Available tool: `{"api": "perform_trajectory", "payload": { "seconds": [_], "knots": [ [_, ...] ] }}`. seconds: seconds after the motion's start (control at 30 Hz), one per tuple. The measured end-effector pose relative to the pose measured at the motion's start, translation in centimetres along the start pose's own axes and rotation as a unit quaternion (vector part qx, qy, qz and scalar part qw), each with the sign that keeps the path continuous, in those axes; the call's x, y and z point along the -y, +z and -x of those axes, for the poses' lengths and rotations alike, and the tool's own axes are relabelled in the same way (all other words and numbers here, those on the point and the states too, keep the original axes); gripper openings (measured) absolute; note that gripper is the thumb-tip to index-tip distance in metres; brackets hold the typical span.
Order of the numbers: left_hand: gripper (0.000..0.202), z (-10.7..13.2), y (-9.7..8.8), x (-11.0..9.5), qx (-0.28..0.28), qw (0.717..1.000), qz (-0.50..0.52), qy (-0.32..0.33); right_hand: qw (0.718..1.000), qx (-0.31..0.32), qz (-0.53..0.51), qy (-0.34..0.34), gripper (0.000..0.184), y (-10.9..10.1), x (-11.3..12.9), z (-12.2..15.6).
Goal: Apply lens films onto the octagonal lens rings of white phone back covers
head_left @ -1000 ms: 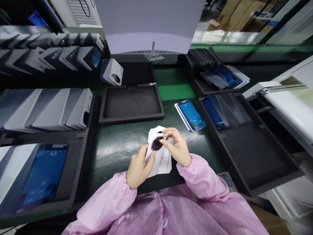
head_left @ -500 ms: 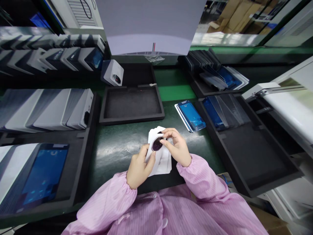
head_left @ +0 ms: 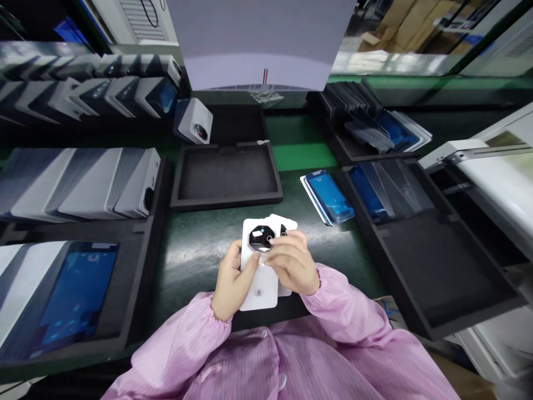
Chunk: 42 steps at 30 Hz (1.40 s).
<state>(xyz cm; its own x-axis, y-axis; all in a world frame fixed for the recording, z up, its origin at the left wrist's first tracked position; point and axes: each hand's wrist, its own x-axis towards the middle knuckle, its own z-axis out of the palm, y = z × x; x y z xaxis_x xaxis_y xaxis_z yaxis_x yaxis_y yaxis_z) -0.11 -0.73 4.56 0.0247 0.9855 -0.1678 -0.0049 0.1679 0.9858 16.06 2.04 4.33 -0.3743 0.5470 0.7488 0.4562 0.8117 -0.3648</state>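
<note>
My left hand [head_left: 231,280] grips the left edge of a white phone back cover [head_left: 259,278] with a dark camera cutout near its top. It holds the cover nearly flat over the green mat, on top of a second white cover [head_left: 287,225] that peeks out behind. My right hand [head_left: 293,264] lies on the cover's right side, fingers curled, fingertips pinched at the lower edge of the camera cutout. What they pinch is too small to make out. Pink sleeves cover both arms.
An empty black foam tray [head_left: 227,178] sits just beyond the hands. Blue-filmed parts [head_left: 328,195] lie to the right beside a long black tray [head_left: 437,261]. Rows of white covers [head_left: 83,183] fill trays on the left. A white machine [head_left: 491,172] stands at the right.
The top cover has been turned from a tilted pose to face up and squared over the one below. My right hand has dropped lower onto it; the view shifted slightly.
</note>
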Motion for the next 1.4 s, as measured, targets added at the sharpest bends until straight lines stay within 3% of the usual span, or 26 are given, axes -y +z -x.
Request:
{"api": "perform_trajectory", "payload": {
  "seconds": [0.13,0.33,0.73,1.0,1.4],
  "knots": [
    [0.021,-0.28,-0.02,-0.14,-0.003,0.997,0.079,-0.020,0.997,0.026,-0.057,-0.049,0.012,0.06,0.10,0.29],
    [0.024,-0.30,-0.10,-0.39,0.005,0.994,0.099,-0.034,0.991,0.012,-0.112,-0.077,0.021,-0.24,-0.04,0.01],
    [0.019,0.02,-0.20,-0.71,0.009,0.995,0.081,-0.058,0.985,0.018,-0.156,-0.066,0.026,-0.38,-0.17,0.62],
    [0.016,0.23,-0.25,-0.87,0.004,0.999,0.032,-0.013,0.985,0.020,-0.152,-0.080,0.012,-0.79,-0.03,-0.19],
    [0.016,0.35,-0.26,-0.76,0.005,1.000,-0.003,-0.003,0.980,0.025,-0.176,-0.088,0.019,-0.75,-0.07,-0.06]
  ]
}}
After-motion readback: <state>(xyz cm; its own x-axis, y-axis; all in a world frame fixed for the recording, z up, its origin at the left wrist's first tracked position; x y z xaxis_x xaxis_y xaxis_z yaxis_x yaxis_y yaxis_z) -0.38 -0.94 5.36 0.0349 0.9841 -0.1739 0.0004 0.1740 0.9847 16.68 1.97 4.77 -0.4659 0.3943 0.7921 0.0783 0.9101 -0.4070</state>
